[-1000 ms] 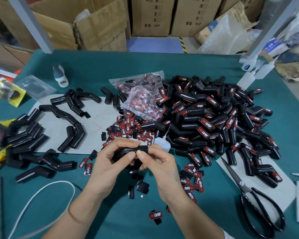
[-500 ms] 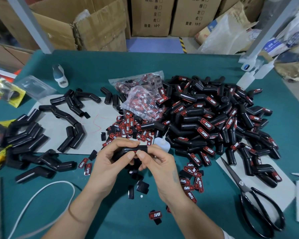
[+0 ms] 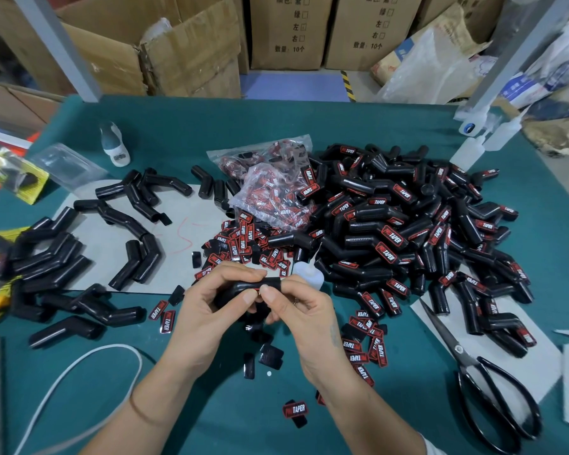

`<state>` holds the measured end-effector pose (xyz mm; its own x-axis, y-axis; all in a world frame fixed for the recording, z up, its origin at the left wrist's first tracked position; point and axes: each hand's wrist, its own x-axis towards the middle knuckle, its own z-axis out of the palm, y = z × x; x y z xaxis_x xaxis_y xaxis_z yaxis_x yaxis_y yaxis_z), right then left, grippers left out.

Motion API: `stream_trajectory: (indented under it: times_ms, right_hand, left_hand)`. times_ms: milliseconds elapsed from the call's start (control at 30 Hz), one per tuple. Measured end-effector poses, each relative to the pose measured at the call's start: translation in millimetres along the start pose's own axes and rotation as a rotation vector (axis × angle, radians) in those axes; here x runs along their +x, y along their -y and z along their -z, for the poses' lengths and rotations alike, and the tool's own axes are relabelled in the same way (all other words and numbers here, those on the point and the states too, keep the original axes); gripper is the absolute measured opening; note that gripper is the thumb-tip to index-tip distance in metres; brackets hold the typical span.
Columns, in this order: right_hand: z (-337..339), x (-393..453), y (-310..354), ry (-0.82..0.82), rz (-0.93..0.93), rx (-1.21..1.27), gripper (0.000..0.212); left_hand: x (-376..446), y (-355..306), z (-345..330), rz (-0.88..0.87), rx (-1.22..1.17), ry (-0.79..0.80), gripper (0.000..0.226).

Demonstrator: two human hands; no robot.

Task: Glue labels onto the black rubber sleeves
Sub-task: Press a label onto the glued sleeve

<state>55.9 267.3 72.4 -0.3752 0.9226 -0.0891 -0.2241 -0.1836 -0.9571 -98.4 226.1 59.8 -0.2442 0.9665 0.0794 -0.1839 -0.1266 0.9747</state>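
Holding one black rubber sleeve in both hands above the green table.

Curling the left hand around the sleeve's left part, fingers over the top, thumb pressing on the near side; pinching the sleeve's right end with the right hand, thumb tip meeting the left thumb, fingers wrapping behind. Possibly pressing a label under the thumbs, though hidden from view. Bending both wrists inward, forearms rising from the lower edge. Lying just behind: loose labels and a small glue bottle; heaping at right, labelled sleeves; lying at left, unlabelled sleeves; resting at right, scissors.
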Motion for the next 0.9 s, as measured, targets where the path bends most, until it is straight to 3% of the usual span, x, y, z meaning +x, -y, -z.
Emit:
stream_trajectory:
  times_ms: [533, 733, 900]
  right_hand:
    - [0.7, -0.4, -1.5, 0.007, 0.018, 0.002, 0.007]
    - [1.1, -0.7, -1.0, 0.007, 0.020, -0.002, 0.015]
    - [-0.3, -1.5, -1.1, -0.003, -0.002, 0.023, 0.006]
  left_hand:
    - [-0.1, 1.4, 0.8, 0.003, -0.008, 0.001, 0.017]
    - [-0.3, 0.4, 0.2, 0.008, -0.012, 0.002, 0.017]
    - [-0.8, 0.4, -2.3, -0.018, 0.057, -0.002, 0.017]
